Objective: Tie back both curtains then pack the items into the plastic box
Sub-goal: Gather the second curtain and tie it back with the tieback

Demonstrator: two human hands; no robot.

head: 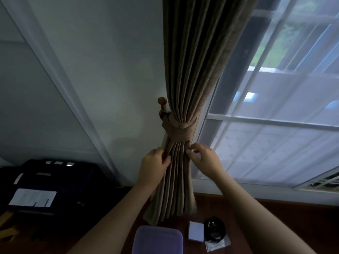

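A brown pleated curtain [198,61] hangs gathered beside the window. A matching fabric tieback [180,132] wraps it and runs to a wooden knob hook [162,105] on the wall. Just below the band, my left hand [154,166] pinches the left pleats and my right hand [203,159] pinches the right pleats. On the wooden surface below stand a purple plastic box lid [157,239], a small white box [196,233] and a black item on a clear packet [214,232].
A window [275,125] with a sheer white curtain fills the right side. A dark printer-like machine [47,184] with a white sheet stands at the left. A white wall lies behind the curtain.
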